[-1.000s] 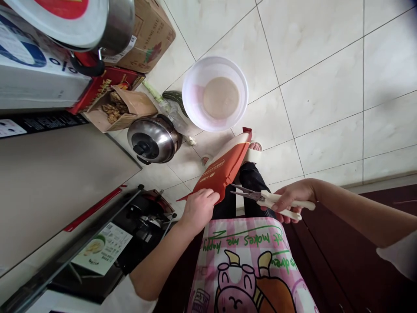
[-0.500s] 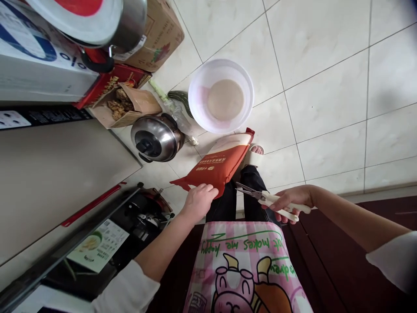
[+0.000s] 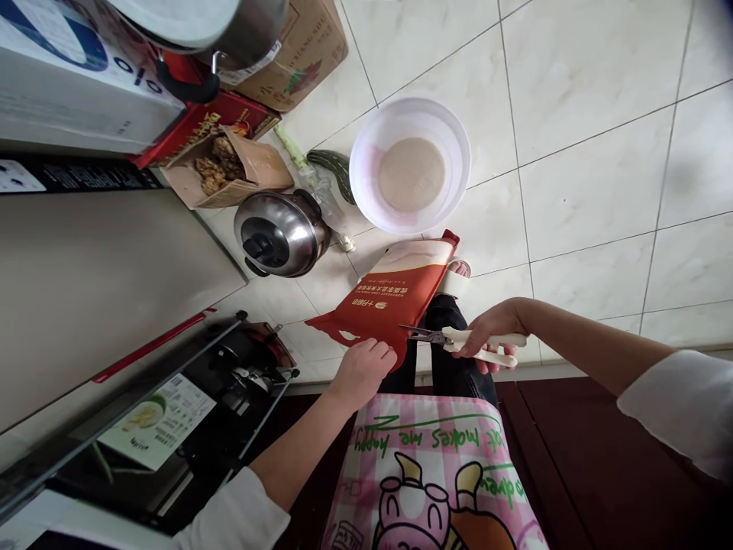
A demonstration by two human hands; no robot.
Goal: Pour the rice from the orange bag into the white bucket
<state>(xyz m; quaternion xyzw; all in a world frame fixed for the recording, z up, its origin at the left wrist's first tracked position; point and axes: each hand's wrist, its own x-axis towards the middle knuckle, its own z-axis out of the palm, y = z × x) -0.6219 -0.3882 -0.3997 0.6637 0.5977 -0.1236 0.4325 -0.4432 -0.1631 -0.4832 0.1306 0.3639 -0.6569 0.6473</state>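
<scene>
My left hand (image 3: 365, 372) is closed on the top edge of a red and cream rice bag (image 3: 395, 283), beside its cut-out carry handle. The bag stands tilted on the floor before my feet. In my right hand (image 3: 488, 334) are white-handled kitchen scissors (image 3: 452, 338), my fingers wrapped round the grips. Their blades point left and are slightly parted. The blade tips are at the bag's upper right edge; whether they touch it I cannot tell. Just beyond the bag sits a white plastic basin (image 3: 409, 221) with cloudy liquid in it.
Left of the basin lie a dark green gourd (image 3: 335, 169) and a lidded steel pot (image 3: 280, 233). A paper bag of brown knobbly pieces (image 3: 257, 168), cardboard boxes (image 3: 309, 53) and a large pot (image 3: 252, 38) stand further left. An open drawer (image 3: 234, 382) with cookware is at lower left.
My right hand has brought the scissors up and left, so the blades have come to the bag's edge. My left hand still grips the bag. The view has shifted slightly.
</scene>
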